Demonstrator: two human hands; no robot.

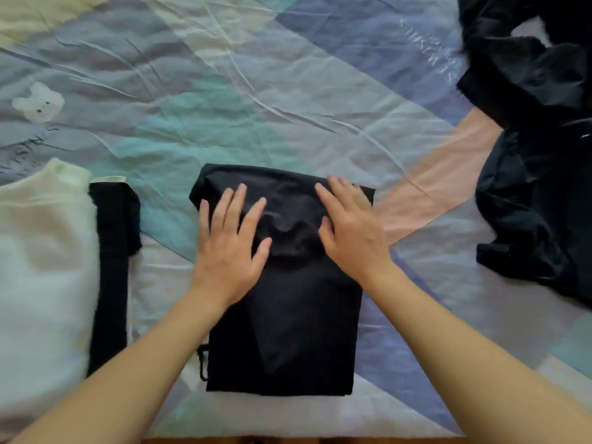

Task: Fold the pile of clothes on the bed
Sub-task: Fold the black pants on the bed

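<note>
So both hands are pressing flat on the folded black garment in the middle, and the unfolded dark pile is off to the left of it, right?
Not quite. Both the left hand and right hand do press flat on the folded black garment, but the head view shows the unfolded dark pile to its right, not its left.

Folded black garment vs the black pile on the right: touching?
Apart. The head view shows the folded black garment and the black pile separated by a bare stretch of bedsheet.
</note>
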